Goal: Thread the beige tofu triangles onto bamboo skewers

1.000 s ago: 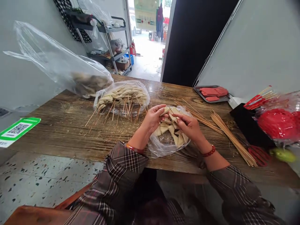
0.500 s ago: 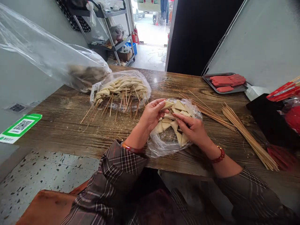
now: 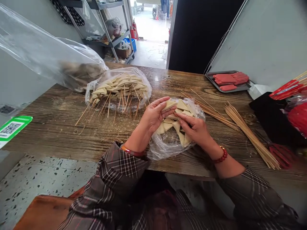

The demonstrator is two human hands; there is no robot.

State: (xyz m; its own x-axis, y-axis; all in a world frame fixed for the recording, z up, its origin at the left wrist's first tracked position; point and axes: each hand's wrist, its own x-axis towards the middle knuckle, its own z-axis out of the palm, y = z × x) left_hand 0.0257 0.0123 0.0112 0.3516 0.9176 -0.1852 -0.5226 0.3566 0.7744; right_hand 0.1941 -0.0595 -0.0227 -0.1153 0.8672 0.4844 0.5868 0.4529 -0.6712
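Note:
My left hand [image 3: 154, 116] holds a pale tofu triangle [image 3: 169, 104] between thumb and fingers. My right hand [image 3: 193, 127] pinches a thin wooden skewer [image 3: 176, 114] whose end meets the triangle; how deep it goes in I cannot tell. Beneath both hands, loose tofu triangles [image 3: 182, 105] lie on a clear plastic bag [image 3: 165, 148]. Farther left, a pile of skewered triangles [image 3: 122, 83] rests on another clear bag [image 3: 145, 80], its sticks pointing toward me.
Right of my hands lie a few loose skewers [image 3: 213, 112] and a thick skewer bundle [image 3: 251, 134]. A dark tray [image 3: 208, 76] of pink slabs [image 3: 230, 79] stands at the back right, near a black box [image 3: 271, 118]. A big clear bag [image 3: 48, 54] stands at the left.
The view has shifted slightly. My left fingers have straightened somewhat around the tofu triangle, and my right hand still pinches the skewer against it.

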